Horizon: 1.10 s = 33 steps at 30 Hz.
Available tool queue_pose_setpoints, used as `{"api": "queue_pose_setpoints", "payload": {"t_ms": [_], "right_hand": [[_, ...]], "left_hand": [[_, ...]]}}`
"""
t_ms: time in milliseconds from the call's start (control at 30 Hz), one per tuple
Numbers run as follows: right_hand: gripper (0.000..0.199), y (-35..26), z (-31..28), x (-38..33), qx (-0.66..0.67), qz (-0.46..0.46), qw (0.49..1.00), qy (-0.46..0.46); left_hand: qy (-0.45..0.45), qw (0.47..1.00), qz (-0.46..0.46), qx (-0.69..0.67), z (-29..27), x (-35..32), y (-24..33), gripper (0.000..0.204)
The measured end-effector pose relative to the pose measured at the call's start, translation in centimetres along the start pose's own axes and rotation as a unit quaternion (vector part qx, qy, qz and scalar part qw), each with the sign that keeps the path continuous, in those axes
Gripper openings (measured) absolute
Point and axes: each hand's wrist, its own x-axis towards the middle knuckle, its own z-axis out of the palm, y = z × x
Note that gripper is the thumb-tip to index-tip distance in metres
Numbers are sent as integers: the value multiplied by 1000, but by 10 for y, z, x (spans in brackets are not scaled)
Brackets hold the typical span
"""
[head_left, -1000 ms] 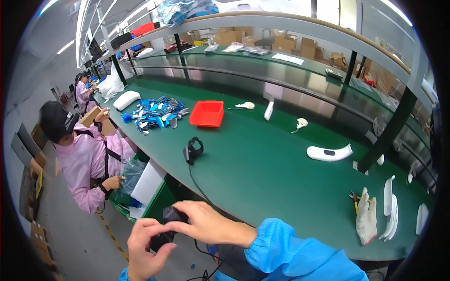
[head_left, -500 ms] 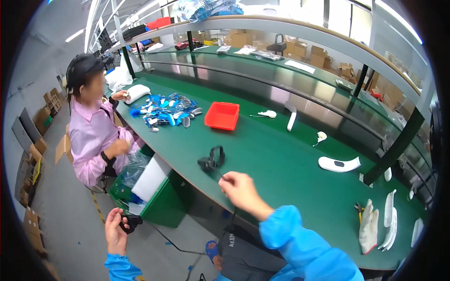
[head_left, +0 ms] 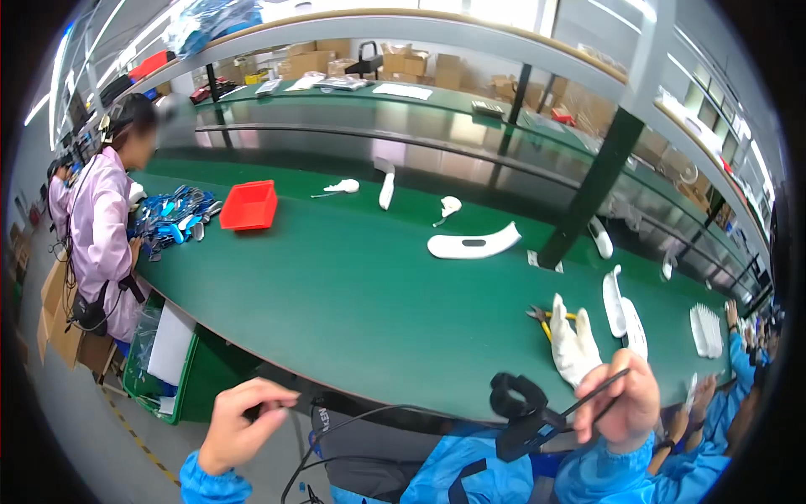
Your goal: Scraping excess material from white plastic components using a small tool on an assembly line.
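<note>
Workbench (head_left: pixel 353 311), green, before shelving (head_left: pixel 378 32); right fingers (head_left: pixel 631 380) around cable (head_left: pixel 585 399); left fingers (head_left: pixel 260 392) narrow, hold unclear

The black device (head_left: pixel 522 438) looks like matt plastic.

Bright blue sleeves (head_left: pixel 214 485) lower left and lower right, bunched at wrists. Dark grey trousers (head_left: pixel 390 438) bottom centre, white lettering (head_left: pixel 322 419).
</note>
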Motion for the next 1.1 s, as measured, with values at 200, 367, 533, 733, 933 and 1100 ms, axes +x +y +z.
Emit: {"api": "queue_pose_setpoints", "payload": {"t_ms": [200, 367, 533, 733, 933, 1100], "right_hand": [[25, -52, -57, -129, 96, -172, 980, 35], [52, -95, -84, -183, 90, -197, 976, 3], [47, -86, -77, -193, 80, -221, 968, 82], [39, -34, -49, -144, 371, -165, 890, 205], [37, 10, -37, -115, 447, -118, 849, 257], [31, 22, -40, -104, 354, -100, 888, 276]], "left_hand": [[-215, 975, 45, -22, 76, 82, 44, 17], [-297, 954, 32, -7, 118, 91, 56, 17], [-295, 955, 40, 7, 188, 82, 78, 33], [-424, 900, 100, 15, 248, 81, 111, 102], [-422, 896, 78, -113, 278, 80, 122, 90], [-323, 925, 144, -140, 293, 77, 87, 56]]}}
